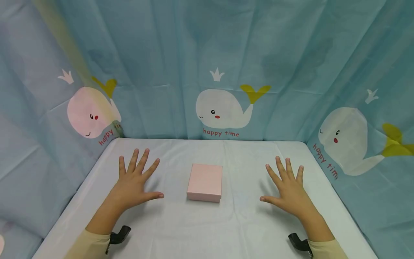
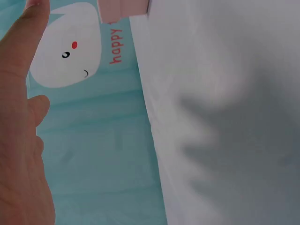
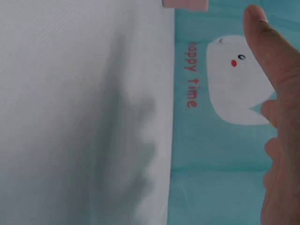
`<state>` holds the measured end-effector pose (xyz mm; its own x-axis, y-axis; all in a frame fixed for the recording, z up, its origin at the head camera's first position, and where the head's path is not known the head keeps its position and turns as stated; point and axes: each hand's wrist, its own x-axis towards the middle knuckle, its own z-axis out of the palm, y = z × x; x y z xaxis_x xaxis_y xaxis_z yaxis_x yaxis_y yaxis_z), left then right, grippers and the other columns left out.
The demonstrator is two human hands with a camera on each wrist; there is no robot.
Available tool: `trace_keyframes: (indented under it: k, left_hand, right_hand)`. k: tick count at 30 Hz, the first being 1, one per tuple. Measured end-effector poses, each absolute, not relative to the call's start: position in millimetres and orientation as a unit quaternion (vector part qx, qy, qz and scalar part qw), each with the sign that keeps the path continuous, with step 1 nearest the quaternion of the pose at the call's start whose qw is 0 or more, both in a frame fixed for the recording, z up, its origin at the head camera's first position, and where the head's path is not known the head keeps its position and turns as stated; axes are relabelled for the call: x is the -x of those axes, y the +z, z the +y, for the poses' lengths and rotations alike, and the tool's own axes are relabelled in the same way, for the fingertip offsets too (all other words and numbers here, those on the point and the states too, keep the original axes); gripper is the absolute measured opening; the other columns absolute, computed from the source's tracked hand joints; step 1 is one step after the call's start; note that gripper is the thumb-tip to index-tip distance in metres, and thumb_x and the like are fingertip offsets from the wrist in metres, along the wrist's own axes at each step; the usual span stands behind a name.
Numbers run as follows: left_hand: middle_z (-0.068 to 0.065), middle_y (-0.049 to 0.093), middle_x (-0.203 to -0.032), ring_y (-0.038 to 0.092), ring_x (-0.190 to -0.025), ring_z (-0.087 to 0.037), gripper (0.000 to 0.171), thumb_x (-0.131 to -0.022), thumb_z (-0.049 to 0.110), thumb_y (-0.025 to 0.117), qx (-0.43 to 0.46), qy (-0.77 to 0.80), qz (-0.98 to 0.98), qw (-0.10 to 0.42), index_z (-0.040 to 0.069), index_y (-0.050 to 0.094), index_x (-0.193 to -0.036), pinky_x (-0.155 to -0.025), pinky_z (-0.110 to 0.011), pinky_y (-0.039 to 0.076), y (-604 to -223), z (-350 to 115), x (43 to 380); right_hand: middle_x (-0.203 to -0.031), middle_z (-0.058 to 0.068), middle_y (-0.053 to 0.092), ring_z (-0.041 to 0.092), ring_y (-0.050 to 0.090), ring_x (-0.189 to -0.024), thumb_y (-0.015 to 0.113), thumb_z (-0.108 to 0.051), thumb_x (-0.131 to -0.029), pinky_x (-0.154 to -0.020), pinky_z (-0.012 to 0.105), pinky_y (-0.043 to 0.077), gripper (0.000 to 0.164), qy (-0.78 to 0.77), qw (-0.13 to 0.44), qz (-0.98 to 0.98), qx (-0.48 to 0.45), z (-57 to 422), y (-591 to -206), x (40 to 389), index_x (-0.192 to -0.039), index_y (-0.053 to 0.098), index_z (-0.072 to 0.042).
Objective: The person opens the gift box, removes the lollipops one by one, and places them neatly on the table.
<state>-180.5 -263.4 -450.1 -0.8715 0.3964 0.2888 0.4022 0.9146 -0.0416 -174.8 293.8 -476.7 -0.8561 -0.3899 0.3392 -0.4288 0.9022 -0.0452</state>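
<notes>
A pink lidded box [image 1: 205, 181] lies in the middle of the white-covered table in the head view. My left hand [image 1: 133, 185] is to the left of it, fingers and thumb spread, touching nothing. To the box's right my right hand [image 1: 288, 190] is spread the same way, also apart from it. In the left wrist view, the edge of the pink box [image 2: 124, 8] shows at the top, with my left hand [image 2: 21, 126] along the left side. The right wrist view shows a bit of the box [image 3: 185, 4] and my right hand [image 3: 283, 112] at the right.
A white cloth [image 1: 181, 233] covers the table. Blue-green curtains [image 1: 155, 54] with printed whales stand behind it and on both sides. Each wrist bears a small black camera mount, one at the left [image 1: 120, 234] and one at the right [image 1: 298, 241]. Hand shadows fall on the cloth.
</notes>
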Motion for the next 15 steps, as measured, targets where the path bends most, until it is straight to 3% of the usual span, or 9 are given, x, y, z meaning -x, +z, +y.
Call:
trace_keyframes:
  k: [15]
  left_hand:
    - [-0.011,-0.01,-0.173,-0.019,-0.156,-0.039,0.125,-0.071,0.088,0.064,0.212,-0.082,-0.969,0.095,0.021,0.018,-0.166,-0.115,-0.078,-0.011,-455,-221,180]
  right_hand:
    - [-0.172,0.018,0.008,0.049,-0.002,-0.156,0.068,-0.083,-0.074,-0.115,0.076,-0.013,0.118,0.093,0.166,-0.95,-0.247,252,-475,181,-0.164,0.026,-0.018]
